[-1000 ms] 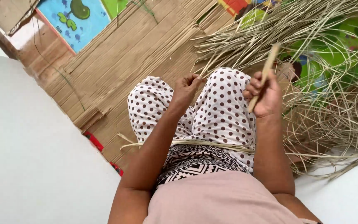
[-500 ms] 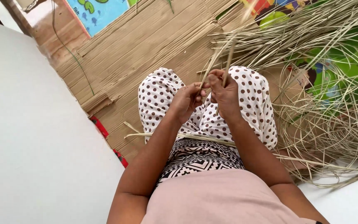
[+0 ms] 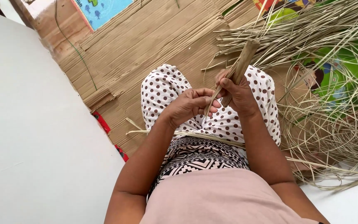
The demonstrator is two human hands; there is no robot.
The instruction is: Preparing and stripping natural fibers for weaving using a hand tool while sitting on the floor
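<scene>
I sit on the floor with my knees up in white trousers with brown dots [image 3: 166, 89]. My right hand [image 3: 239, 93] is closed around a brown stick-like tool [image 3: 242, 66] that points up and away from me. My left hand [image 3: 189, 105] sits just left of it, fingers curled, pinching a thin pale dry strip [image 3: 212, 99] that runs up alongside the tool. The two hands touch above my lap. Another long dry strip [image 3: 204, 136] lies across my waist.
A big loose pile of dry grass-like strips [image 3: 332, 103] spreads over the floor to my right. Flattened brown cardboard [image 3: 146, 37] covers the floor ahead. A colourful play mat [image 3: 100, 10] shows at the top. A white wall [image 3: 30, 137] is close on my left.
My hands came together over my lap, then the right hand raised the brown tool so it stands up again beside the left hand. The view shifted slightly.
</scene>
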